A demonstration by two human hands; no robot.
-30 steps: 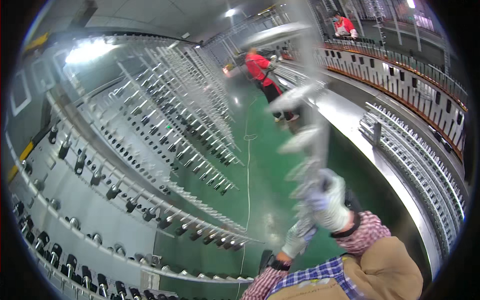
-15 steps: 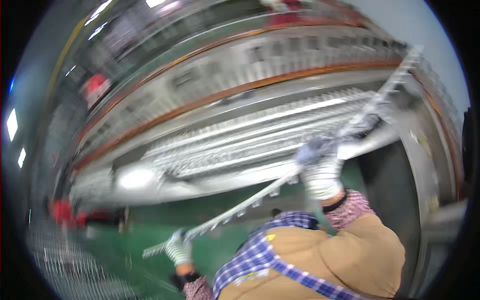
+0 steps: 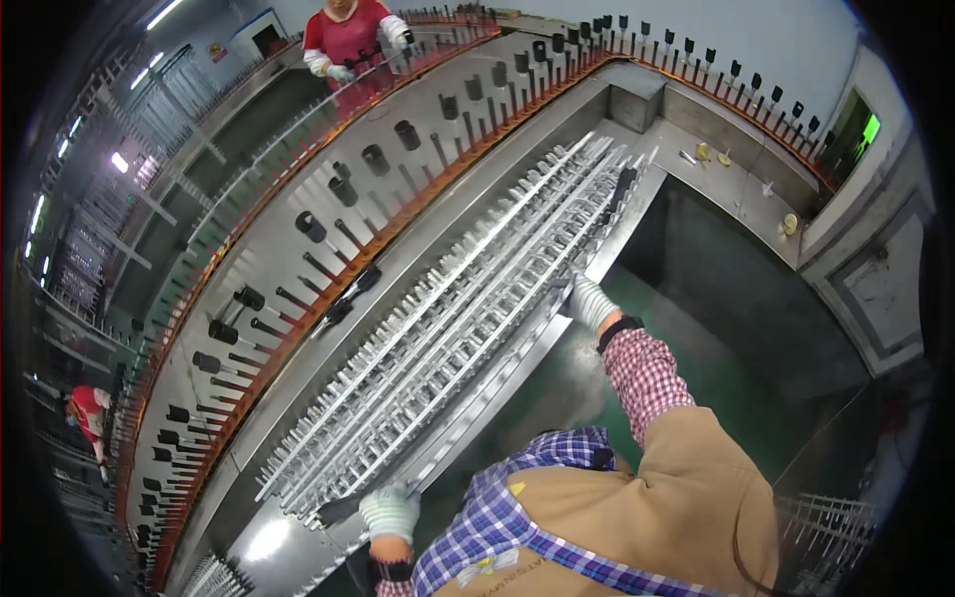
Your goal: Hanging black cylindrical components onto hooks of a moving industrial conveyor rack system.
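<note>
My left hand (image 3: 390,514), in a pale striped glove, is closed on the lower part of a long metal bar with small prongs (image 3: 479,406). My right hand (image 3: 591,301), in a grey-and-white glove, is closed on the same bar farther up. The bar slants along the near edge of the steel bench, close beside a stack of similar silver pronged bars (image 3: 438,318). My fingers partly cover the bar where I grip it. Whether it rests on the bench or hangs just above it, I cannot tell.
Beyond the bench (image 3: 261,532) curves an orange-edged conveyor track (image 3: 288,343) with upright pins, several carrying black cup-shaped parts (image 3: 310,227). A co-worker in red (image 3: 348,50) stands across it; another person (image 3: 88,413) is far left. Small yellowish pieces (image 3: 703,151) lie on the right-hand ledge.
The pronged bar was held slanting in front of me, its far end raised at the right; now it lies alongside the stack. My view has turned, and both hands still grip the bar.
</note>
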